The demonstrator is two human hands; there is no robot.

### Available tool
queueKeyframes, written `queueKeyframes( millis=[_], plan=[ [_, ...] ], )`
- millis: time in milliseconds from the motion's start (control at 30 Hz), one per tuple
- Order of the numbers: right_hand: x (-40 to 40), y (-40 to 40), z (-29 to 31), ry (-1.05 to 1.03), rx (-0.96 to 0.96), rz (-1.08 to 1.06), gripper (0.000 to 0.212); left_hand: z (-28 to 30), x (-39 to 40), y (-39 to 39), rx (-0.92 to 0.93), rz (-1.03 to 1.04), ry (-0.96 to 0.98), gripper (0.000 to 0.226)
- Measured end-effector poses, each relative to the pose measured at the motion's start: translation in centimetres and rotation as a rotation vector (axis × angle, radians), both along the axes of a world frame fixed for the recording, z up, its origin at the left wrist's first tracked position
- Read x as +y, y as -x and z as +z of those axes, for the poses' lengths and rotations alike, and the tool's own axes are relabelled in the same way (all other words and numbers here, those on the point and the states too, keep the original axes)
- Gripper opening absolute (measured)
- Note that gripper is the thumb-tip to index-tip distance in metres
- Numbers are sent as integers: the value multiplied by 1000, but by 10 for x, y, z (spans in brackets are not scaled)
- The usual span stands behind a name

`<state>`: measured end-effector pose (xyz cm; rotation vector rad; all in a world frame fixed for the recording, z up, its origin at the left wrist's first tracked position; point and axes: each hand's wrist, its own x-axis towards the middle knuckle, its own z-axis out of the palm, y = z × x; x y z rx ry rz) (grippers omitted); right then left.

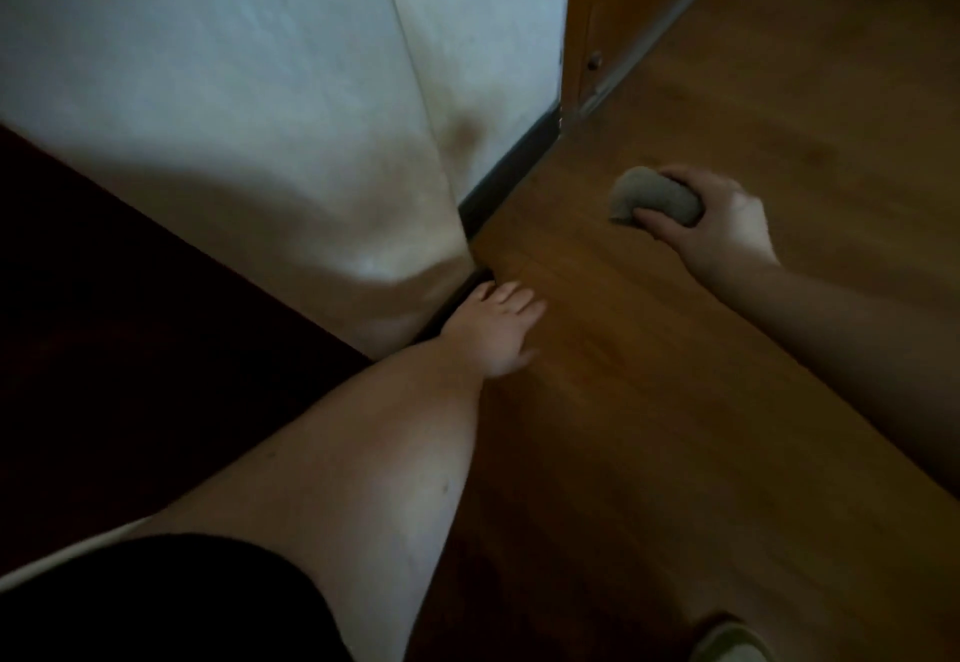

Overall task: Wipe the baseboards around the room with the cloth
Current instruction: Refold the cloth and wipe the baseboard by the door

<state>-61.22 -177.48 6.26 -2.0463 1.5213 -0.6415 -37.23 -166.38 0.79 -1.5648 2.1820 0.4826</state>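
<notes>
A dark baseboard [511, 175] runs along the foot of a white wall [483, 38] down to the wall's outer corner. My right hand [711, 222] is shut on a bunched grey cloth [655, 200], just above the wooden floor [649, 401] and well to the right of the baseboard, not touching it. My left hand [493, 334] lies flat on the floor with its fingers spread. Its fingertips are at the wall's corner, beside a short dark strip of baseboard [465, 300].
A dark red-brown surface [114, 308] fills the left side, below the other white wall face [208, 90]. A wooden door frame [579, 38] with a metal threshold strip [654, 32] stands at the back. The tip of a light slipper [730, 643] shows at the bottom right.
</notes>
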Motion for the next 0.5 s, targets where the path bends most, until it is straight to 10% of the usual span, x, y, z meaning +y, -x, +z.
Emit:
queueKeyframes(
  millis=[233, 500],
  plan=[
    [-44, -19, -55, 22, -64, 40, 55, -51, -68, -20, 39, -226, 61, 74],
    [-72, -55, 22, 38, -30, -91, 57, -7, -66, -37, 85, -32, 102, 82]
  ],
)
